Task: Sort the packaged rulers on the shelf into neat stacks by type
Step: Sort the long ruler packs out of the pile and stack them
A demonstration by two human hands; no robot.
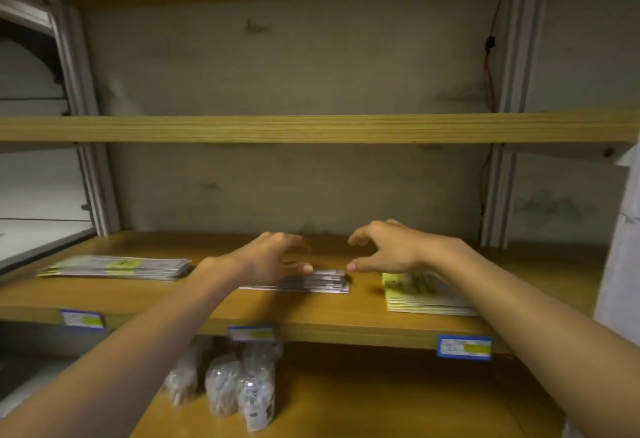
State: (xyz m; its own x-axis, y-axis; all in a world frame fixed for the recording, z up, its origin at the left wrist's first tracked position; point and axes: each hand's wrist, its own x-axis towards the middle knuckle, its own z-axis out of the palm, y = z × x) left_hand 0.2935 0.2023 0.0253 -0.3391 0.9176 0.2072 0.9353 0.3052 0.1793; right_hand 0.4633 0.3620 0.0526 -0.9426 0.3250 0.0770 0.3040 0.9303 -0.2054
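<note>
Three stacks of packaged rulers lie on the wooden shelf (pixel 363 319). A wide flat stack with yellow-green labels (pixel 114 267) sits at the left. A small stack of grey-striped packs (pixel 325 281) lies in the middle. A thicker yellow-green stack (pixel 422 293) sits at the right. My left hand (pixel 273 257) hovers over the left end of the middle stack, fingers spread and loosely curled, holding nothing. My right hand (pixel 384 250) hangs just right of that stack, above the right-hand stack's far corner, fingers likewise curved and empty. The picture is blurred.
Blue price tags (pixel 464 347) are fixed on the shelf's front edge. Several clear bags of small items (pixel 239 385) stand on the lower shelf. Another wooden board (pixel 311 128) spans above. A red cable (pixel 488 66) runs down the right upright.
</note>
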